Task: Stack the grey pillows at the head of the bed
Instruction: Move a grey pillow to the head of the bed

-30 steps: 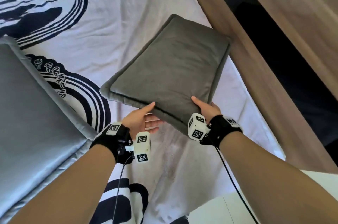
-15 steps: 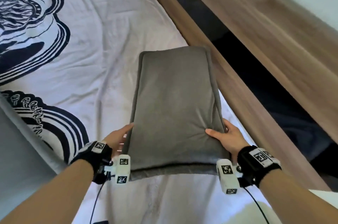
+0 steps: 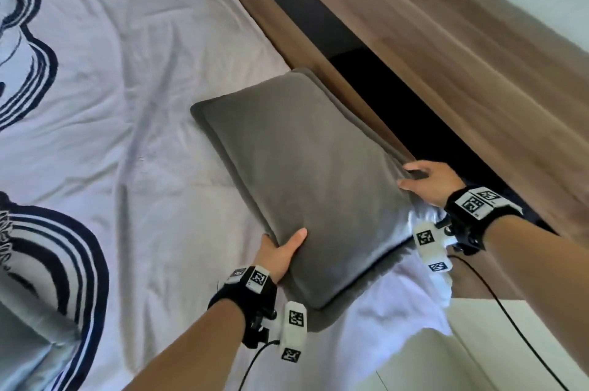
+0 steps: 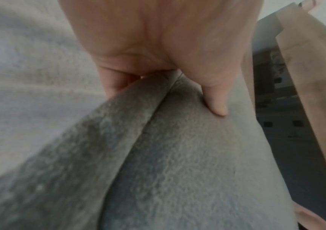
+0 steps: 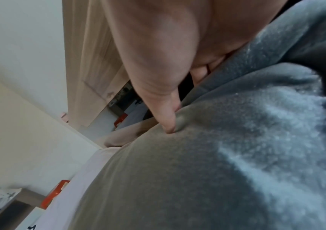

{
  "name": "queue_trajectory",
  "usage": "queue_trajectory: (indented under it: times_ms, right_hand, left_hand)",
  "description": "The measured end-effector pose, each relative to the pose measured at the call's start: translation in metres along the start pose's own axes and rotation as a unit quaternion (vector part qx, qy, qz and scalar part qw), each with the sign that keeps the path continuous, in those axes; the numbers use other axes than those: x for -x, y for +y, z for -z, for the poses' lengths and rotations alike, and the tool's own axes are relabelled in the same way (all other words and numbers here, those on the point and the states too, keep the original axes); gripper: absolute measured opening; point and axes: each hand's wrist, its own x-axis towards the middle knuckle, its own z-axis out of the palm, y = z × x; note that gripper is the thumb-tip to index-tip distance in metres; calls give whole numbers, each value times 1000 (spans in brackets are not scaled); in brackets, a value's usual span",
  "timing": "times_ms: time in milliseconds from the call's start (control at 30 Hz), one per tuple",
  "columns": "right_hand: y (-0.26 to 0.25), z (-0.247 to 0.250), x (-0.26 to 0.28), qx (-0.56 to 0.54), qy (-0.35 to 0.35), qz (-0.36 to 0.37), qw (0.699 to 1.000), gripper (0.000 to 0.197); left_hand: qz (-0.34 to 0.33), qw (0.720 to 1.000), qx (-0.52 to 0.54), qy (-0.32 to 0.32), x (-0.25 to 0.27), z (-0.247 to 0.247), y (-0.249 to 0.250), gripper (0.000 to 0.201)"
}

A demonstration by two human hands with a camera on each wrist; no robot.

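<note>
Gripping grey pillow (image 3: 306, 173), left hand (image 3: 277, 255) and right hand (image 3: 427, 180) fingers curled on edges, no readable writing

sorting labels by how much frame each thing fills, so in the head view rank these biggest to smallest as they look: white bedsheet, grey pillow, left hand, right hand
1. white bedsheet, fills most of the left half
2. grey pillow
3. left hand and right hand: they look about alike, each partly hidden under the pillow's edge, so no ranking between these hands.

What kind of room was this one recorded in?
Most likely a bedroom: a white sheet covers the mattress, a wooden bed frame runs alongside, and both hands hold a grey pillow.
</note>
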Motion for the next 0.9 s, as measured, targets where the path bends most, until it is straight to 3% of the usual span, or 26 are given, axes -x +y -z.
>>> queue_trajectory:
  times_ms: [67,200,333,467,633,733,833,900]
  right_hand:
    - [7,-10,-2,5,-28,0,1000,50]
    - [25,-42,3,19,-87,6,996,48]
    - [34,-79,19,11,-83,16,996,62]
    - [39,-90,33,24,-88,23,996,74]
    - [44,-82,29,-4,-77,31,997,72]
    - [45,-82,32,2,-84,37,996,70]
    - [38,-79,41,0,-55,35,998,56]
    - [26,-78,49,-46,-29,33,998,45]
  left_hand:
    - [-6,1000,-12,9,-8,-4,-10,100]
    - [-16,999,-36,27,-23,-15,-28,120]
    - [-22,997,-71,25,-18,-19,-25,78]
    - [-96,988,-112,39,-14,-30,-14,72]
    - [-112,988,-101,21,-24,-39,-3,60]
    - [-92,993,-75,27,-23,-38,-13,66]
    - [-62,997,-19,31,-20,-24,-18,96]
    - [-39,999,17,9,-9,-9,-8,103]
